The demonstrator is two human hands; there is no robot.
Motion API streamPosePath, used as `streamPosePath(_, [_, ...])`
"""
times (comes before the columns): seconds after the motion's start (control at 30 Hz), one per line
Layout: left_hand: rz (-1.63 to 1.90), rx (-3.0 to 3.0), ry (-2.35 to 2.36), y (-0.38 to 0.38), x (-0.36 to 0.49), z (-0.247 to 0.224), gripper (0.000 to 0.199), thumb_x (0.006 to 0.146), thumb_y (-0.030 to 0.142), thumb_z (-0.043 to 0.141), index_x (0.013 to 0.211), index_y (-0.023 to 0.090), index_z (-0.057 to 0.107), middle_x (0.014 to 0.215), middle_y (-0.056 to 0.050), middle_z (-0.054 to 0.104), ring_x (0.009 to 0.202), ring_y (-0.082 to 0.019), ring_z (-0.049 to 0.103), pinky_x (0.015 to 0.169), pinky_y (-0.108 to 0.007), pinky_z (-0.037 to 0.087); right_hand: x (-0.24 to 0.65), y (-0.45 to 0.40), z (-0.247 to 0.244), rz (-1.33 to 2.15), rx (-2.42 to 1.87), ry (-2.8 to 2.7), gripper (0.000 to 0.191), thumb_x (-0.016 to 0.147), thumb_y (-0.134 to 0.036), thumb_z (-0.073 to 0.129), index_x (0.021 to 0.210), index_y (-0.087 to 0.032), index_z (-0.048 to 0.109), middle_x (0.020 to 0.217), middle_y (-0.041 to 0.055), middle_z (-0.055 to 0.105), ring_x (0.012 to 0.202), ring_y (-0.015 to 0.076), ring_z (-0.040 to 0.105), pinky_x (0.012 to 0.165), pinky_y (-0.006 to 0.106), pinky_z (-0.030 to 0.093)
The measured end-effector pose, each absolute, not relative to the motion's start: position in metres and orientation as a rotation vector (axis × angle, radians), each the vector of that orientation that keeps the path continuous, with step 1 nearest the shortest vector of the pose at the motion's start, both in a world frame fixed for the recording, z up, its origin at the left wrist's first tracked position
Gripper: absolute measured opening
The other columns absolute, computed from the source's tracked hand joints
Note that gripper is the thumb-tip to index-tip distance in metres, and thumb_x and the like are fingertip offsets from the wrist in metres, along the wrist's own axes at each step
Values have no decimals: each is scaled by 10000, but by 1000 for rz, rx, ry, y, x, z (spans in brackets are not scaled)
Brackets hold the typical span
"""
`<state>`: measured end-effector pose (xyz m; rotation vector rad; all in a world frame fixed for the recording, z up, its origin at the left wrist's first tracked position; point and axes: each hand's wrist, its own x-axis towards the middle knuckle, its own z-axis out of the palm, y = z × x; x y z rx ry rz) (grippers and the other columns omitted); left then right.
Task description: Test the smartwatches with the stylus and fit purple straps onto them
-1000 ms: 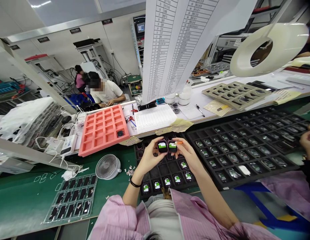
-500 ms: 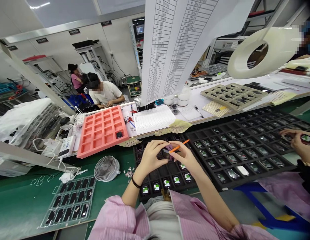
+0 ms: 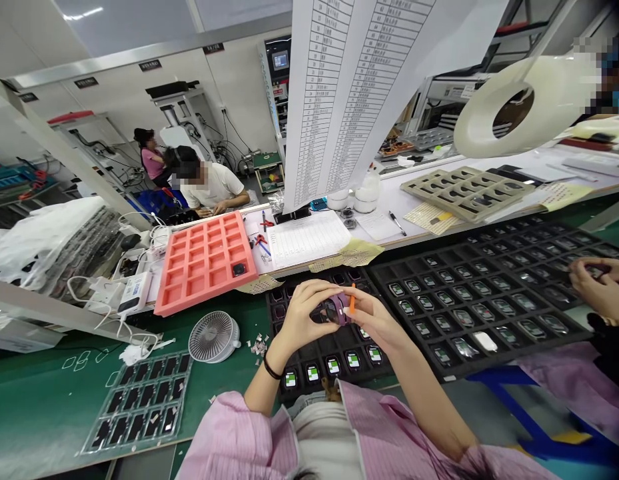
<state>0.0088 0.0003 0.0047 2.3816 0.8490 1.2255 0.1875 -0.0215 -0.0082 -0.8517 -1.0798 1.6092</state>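
My left hand [image 3: 302, 317] grips a purple watch case [image 3: 340, 308] between thumb and fingers, tilted on its edge. At the case's right side, my right hand [image 3: 384, 321] pinches a thin orange stick [image 3: 352, 299], which stands nearly upright; its lower end is hidden by the fingers. Both hands are held above a black foam tray [image 3: 309, 348]. In the tray's near row lie several watch units [image 3: 333, 365] with green and white screens. Darker units sit in its far slots, partly covered by my hands.
A second black tray [image 3: 419, 347] full of watch units lies to the right, with a co-worker's hands [image 3: 602, 283] beyond it. Leftward are a small fan [image 3: 214, 337], a clear tray of black parts [image 3: 139, 400] and a pink foam tray [image 3: 189, 293]. A tape roll [image 3: 469, 123] hangs upper right.
The watch case has turned more onto its edge. The orange stick has swung from slanting right to nearly upright. The co-worker's hands have come together around a unit.
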Motion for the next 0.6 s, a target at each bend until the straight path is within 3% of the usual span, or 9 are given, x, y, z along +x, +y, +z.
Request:
streamPosePath(0.33, [1223,2430,861,-1,11,8,482,723,228,688,1194,255,595,1138,-84,651,1079,-254,561,947,-441,421,181,-23,-5,1536,-914,-989,490,551,-320,858,1008,-265,692,1008,39,682,941,218,632,873,372,507])
streamPosePath(0.6, [1212,2438,880,1,9,5,476,723,249,698,1188,256,598,1131,-87,656,1087,-262,564,947,-454,428,181,-19,-5,1528,-908,-1053,481,587,-348,840,1032,-258,684,1011,49,703,957,231,648,875,385,517])
